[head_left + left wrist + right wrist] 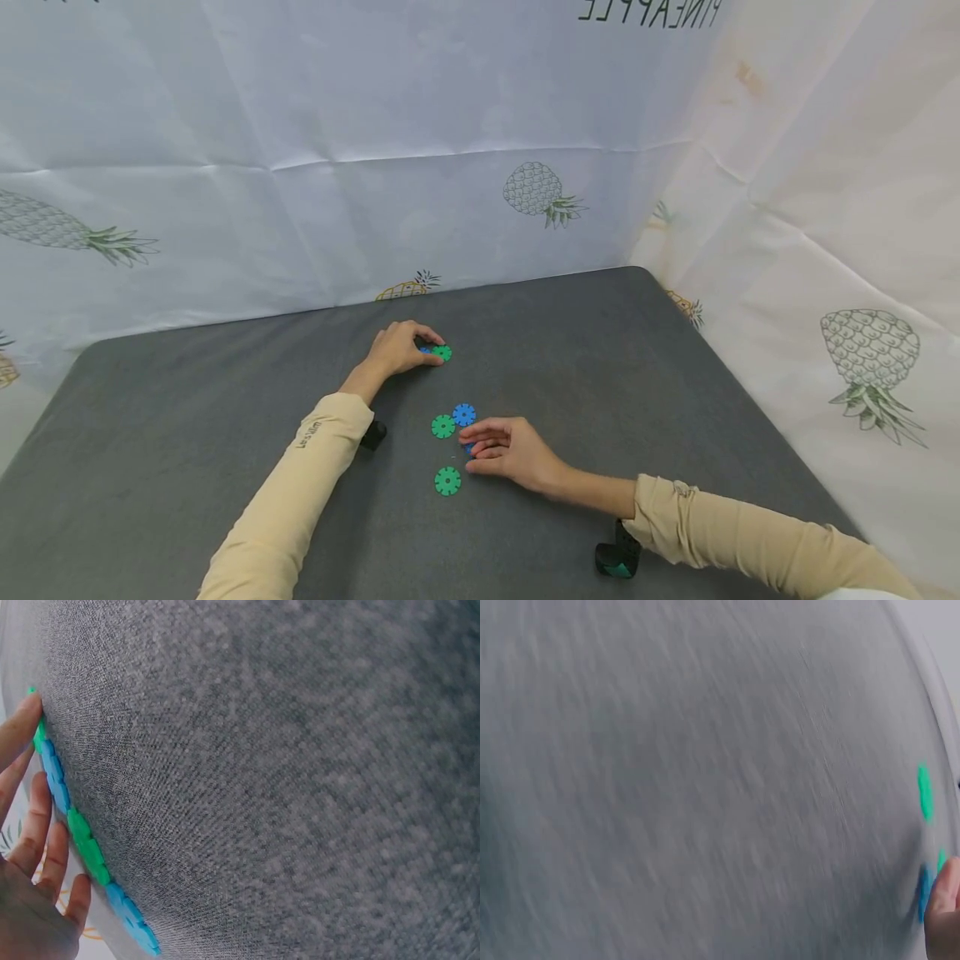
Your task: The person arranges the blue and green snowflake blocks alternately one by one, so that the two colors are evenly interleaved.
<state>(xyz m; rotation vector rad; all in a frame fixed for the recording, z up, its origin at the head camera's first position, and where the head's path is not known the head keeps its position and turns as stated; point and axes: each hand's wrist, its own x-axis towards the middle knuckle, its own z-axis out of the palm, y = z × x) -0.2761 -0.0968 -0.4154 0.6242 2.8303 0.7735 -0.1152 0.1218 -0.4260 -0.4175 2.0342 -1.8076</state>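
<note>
My left hand (401,346) is at the far part of the table, thumb and forefinger pinching a green notched disc (442,353). A blue disc (424,350) touches it, partly covered by the hand. The left wrist view shows a row of discs, green, blue (55,776), green (88,847) and blue (133,919), along the fingers. Nearer, my right hand (517,454) has its thumb and fingers apart around a blue disc (469,448), partly hidden by the fingers. Beside it lie a green disc (443,426), another blue disc (464,414) and a nearer green disc (447,481).
A dark grey cloth covers the table (600,367). Behind it and at the right hang white curtains (420,225) printed with pineapples. Black wrist devices (618,554) sit under both forearms. The right wrist view is blurred.
</note>
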